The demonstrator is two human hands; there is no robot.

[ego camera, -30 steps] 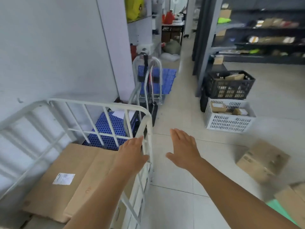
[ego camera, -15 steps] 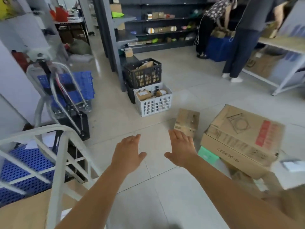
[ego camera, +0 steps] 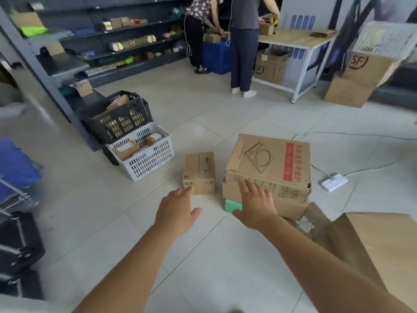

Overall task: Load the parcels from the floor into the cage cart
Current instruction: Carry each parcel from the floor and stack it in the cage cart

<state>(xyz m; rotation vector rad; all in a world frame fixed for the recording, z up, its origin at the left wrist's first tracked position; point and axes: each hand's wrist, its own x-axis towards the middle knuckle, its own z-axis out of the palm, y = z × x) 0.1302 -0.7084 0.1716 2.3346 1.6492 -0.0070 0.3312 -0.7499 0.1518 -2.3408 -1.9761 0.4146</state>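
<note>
A person, turned away from the cage cart that filled the view a second ago, now faces the parcels waiting on the floor (ego camera: 203, 256), both arms stretched forward. The cart itself has dropped out of sight to the left, which suggests one load is down and the next pick-up is starting.

The left hand (ego camera: 178, 213) is spread flat, fingers straight, holding nothing, its tips reaching toward the near edge of the small box (ego camera: 199, 171); whether they touch it cannot be told. The right hand (ego camera: 256, 205) is likewise open and empty, in front of the near side of the big box (ego camera: 269, 163), which carries a line drawing and a red stripe.

Counted on the floor ahead: one small box standing alone; just to its right, a stack with the big box on a second carton (ego camera: 291, 207); one green packet (ego camera: 232, 205) poking out at the stack's near left corner; one more large carton (ego camera: 383, 251) at the near right edge. That makes five parcels visible for loading.

Further left sit two crates, one black (ego camera: 117, 118) and one white (ego camera: 146, 159), both holding small packages. Two people (ego camera: 242, 41) work at the far worktop (ego camera: 291, 38). One power strip (ego camera: 334, 182) lies right of the stack.
</note>
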